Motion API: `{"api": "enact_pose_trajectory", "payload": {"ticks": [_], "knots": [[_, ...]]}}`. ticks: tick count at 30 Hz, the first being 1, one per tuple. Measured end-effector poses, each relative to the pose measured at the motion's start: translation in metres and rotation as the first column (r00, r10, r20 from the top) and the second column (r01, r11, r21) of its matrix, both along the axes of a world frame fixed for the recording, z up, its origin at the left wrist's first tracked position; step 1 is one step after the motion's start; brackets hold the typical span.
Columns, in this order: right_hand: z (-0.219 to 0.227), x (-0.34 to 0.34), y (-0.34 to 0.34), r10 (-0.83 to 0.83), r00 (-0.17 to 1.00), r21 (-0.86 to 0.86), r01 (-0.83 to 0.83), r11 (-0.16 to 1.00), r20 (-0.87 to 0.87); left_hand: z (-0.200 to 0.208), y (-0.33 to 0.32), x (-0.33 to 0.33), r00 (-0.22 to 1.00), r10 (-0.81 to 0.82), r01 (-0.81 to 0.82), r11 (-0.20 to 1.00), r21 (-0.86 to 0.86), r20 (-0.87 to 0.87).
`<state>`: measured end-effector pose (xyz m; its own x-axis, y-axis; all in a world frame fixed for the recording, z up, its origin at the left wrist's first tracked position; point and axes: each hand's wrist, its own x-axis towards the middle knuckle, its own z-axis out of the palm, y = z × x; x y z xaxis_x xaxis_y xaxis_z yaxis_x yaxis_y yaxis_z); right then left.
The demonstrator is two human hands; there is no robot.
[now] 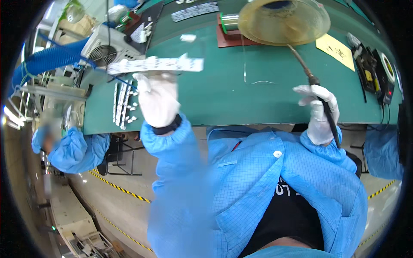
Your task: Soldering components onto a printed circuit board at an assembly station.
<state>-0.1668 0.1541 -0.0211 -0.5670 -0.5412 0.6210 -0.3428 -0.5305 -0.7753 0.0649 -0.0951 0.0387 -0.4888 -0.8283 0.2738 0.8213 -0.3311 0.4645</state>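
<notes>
My left hand (158, 101), in a white glove, grips the lower edge of a long white strip (189, 64) lined with small white parts. The fingertips are partly hidden against the strip. In my white-gloved right hand (320, 118) is a soldering iron (328, 114), held like a pen. Its tip points up and away, reaching the near rim of a round translucent hood (275, 32). A spool of solder wire (230, 22) rests on a reddish-brown base (226, 39) beside the hood. Thin wire trails from it onto the green mat (215, 101).
Narrow strips (120, 103) and loose white pieces (132, 107) lie at left, near a white fan box (105, 49) and blue hose (51, 58). A yellow note (336, 51) and black soldering station (384, 77) are at right. A co-worker (75, 148) sits at left.
</notes>
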Motion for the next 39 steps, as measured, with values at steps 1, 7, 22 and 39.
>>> {"api": "enact_pose_trajectory", "payload": {"ticks": [1,7,22,39], "knots": [[0.005,0.001,0.000,0.029,0.995,0.031,-0.026,0.999,-0.100,-0.009,0.011,-0.014,0.992,-0.127,0.128,0.991,-0.043,0.012],[0.020,0.010,-0.009,0.162,0.952,-0.122,-0.199,0.972,-0.261,-0.031,0.085,-0.057,0.952,-0.064,0.078,0.996,-0.034,0.301],[0.016,0.006,-0.001,-0.024,0.951,-0.017,0.020,1.000,-0.309,-0.028,0.132,-0.057,0.914,-0.012,0.133,0.953,-0.272,0.405],[0.024,0.004,0.002,0.035,0.974,-0.009,-0.038,0.999,-0.224,-0.024,0.132,-0.064,0.851,-0.370,0.429,0.899,-0.087,0.373]]}}
